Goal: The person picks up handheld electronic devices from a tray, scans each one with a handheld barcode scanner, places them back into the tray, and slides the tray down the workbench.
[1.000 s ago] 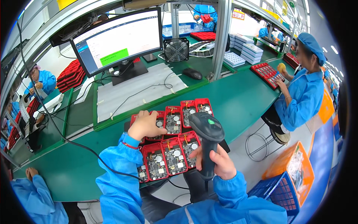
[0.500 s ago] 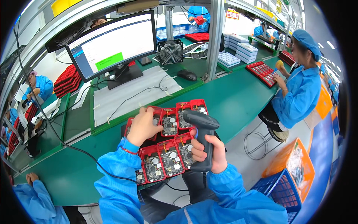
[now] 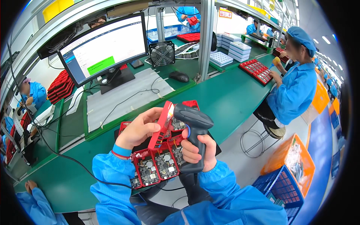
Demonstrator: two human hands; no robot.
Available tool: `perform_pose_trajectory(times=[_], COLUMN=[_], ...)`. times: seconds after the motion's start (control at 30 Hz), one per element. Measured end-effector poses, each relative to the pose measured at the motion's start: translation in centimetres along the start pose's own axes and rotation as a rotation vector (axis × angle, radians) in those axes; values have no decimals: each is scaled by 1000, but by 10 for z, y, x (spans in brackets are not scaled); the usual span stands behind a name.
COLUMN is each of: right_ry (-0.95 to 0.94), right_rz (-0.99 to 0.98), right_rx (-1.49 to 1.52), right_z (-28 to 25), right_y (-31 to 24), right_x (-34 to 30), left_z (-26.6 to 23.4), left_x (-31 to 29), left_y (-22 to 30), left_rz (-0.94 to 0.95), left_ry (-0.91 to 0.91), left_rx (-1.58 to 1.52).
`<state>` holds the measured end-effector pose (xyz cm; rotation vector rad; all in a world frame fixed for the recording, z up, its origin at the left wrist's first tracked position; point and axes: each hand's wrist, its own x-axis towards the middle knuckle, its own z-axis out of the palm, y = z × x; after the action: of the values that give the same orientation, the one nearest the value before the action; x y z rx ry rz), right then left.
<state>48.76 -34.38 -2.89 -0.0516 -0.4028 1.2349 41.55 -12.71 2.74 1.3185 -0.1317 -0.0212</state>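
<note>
Hands both grip: the left hand [image 3: 133,131] pinches a case [image 3: 161,126] tilted on its side over the other cases [image 3: 157,167], apparently so that side faces the scanner [image 3: 194,119], which the right hand [image 3: 204,152] clasps, likely for aiming; the other cases sit by the near edge of the bench [image 3: 225,97], within easy reach, and the screen [image 3: 105,47] stands beyond the far edge, presumably for reading

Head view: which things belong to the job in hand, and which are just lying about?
In the job:
red case, in left hand
scanner, in right hand
other red cases, nearby

Seemingly just lying about:
mouse
fan
orange crate
blue crate
</note>
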Motion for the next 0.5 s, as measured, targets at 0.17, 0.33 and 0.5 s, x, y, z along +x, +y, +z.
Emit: perform_pose_trajectory(times=[0.17,0.33,0.5], right_ry=[66,97,29], right_rz=[-48,-70,-16], right_rx=[-72,-104,-98], right_z=[2,2,3], right_y=[2,4,4], right_x=[-3,-5,-3], left_z=[-3,-6,-8], left_x=[0,-3,-1], left_y=[-1,0,-7], left_rz=[-4,-26,14], left_ry=[72,81,71], left_rx=[-96,-129,-120])
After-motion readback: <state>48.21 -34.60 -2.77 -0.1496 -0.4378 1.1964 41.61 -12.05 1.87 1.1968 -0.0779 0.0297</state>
